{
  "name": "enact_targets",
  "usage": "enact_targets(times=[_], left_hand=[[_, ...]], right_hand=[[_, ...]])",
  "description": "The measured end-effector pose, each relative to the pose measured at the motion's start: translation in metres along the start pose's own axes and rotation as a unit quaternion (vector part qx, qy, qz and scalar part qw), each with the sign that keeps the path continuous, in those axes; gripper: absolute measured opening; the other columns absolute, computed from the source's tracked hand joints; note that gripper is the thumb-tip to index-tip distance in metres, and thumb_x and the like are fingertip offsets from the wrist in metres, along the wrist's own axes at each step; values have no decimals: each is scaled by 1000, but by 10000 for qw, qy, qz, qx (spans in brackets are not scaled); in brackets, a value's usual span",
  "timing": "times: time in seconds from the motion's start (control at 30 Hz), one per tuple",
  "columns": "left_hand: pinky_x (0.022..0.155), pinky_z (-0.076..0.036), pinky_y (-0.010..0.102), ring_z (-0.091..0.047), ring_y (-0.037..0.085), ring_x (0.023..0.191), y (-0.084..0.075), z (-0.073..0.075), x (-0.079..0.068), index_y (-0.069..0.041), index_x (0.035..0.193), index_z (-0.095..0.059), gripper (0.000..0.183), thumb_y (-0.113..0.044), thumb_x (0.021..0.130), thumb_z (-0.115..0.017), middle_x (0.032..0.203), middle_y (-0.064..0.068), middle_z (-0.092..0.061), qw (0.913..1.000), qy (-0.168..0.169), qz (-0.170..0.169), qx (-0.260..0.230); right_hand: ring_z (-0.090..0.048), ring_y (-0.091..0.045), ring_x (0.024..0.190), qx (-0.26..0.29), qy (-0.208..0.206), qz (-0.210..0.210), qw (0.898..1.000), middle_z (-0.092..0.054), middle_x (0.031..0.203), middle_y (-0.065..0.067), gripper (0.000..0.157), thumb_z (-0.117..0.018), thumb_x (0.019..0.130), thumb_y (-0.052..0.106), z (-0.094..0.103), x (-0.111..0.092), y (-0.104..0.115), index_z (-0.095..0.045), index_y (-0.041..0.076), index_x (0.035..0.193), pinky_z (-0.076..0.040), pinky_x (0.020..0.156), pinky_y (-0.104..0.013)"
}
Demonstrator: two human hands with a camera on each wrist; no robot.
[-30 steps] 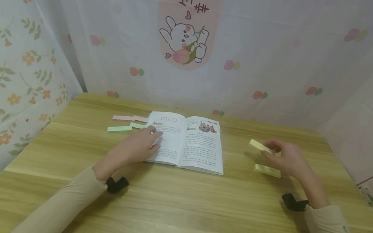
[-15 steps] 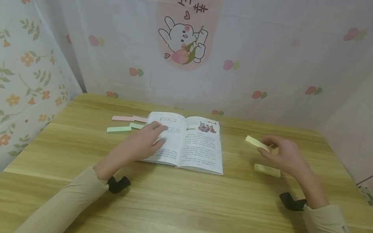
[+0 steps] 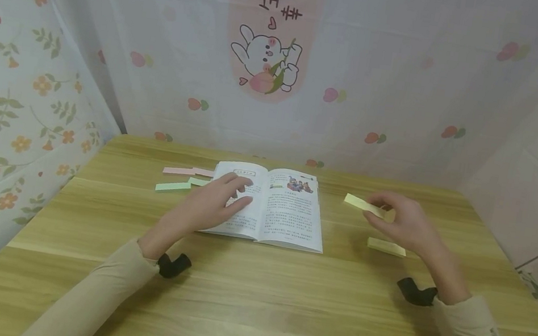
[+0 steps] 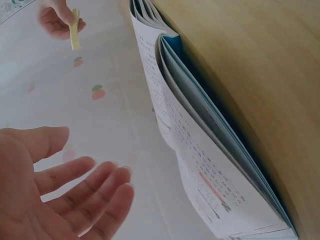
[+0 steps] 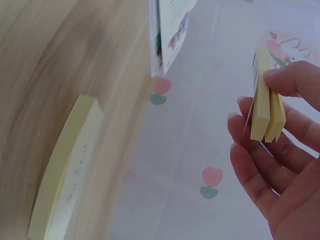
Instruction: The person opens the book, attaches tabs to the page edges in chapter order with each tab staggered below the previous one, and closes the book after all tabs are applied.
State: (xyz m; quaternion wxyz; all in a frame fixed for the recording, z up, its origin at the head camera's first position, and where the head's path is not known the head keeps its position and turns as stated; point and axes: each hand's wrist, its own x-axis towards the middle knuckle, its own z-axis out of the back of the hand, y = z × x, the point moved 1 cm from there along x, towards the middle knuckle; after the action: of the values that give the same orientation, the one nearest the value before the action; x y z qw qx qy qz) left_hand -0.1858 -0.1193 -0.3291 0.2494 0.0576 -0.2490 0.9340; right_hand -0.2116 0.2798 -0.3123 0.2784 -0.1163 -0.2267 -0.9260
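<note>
Between the thumb and fingers of my right hand (image 3: pixel 403 221) is a yellow sticky-note pad (image 3: pixel 358 202), pinched above the table to the right of the book. Seen from the right wrist, the pad (image 5: pixel 261 100) has a split in its stack and one loose sheet standing off its side. A second yellow sticky-note pad (image 3: pixel 386 246) lies on the table just below that hand. An open book (image 3: pixel 290 217) with printed text lies at the middle back. Over its left page is my left hand (image 3: pixel 212 203), fingers spread and relaxed, holding nothing, as the left wrist view confirms.
Left of the book lie pink sticky-note strips (image 3: pixel 178 171) and green sticky-note strips (image 3: pixel 173 186), some reaching the book's edge. The wooden table (image 3: pixel 250 303) ends at the back against a patterned cloth (image 3: pixel 160 61). Cloth also hangs on both sides.
My right hand has carried the yellow sticky-note pad leftward, closer to the book. My left hand has shifted slightly right over the left page, and its fingers have spread more.
</note>
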Motion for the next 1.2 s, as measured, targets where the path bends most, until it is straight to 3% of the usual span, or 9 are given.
enact_targets(times=[0.3,0.83,1.2], left_hand=[[86,-53,37,-61,24,102,-7,1,3,-5,132,-59,38,-26,101,-64,121,10,-62,9983,-207,-487,-244],[86,-53,37,-60,20,103,-20,-1,14,-8,133,-59,40,-29,100,-64,122,6,-62,9971,-244,-671,-277],[90,-52,37,-60,22,102,-25,-5,18,-3,132,-59,40,-24,99,-66,115,9,-61,9895,-365,-1190,-732]], right_hand=[[-64,-28,95,100,-190,310,9993,-71,110,-11,22,-74,91,9,1,1,13,-70,4,112,-52,81,-52],[-67,-24,95,273,-370,877,9951,-73,105,-6,24,-78,86,3,5,10,40,-72,4,110,-54,81,-48],[-66,-20,95,337,-300,1067,9933,-73,104,-4,24,-78,86,4,1,21,59,-72,5,109,-54,83,-45]])
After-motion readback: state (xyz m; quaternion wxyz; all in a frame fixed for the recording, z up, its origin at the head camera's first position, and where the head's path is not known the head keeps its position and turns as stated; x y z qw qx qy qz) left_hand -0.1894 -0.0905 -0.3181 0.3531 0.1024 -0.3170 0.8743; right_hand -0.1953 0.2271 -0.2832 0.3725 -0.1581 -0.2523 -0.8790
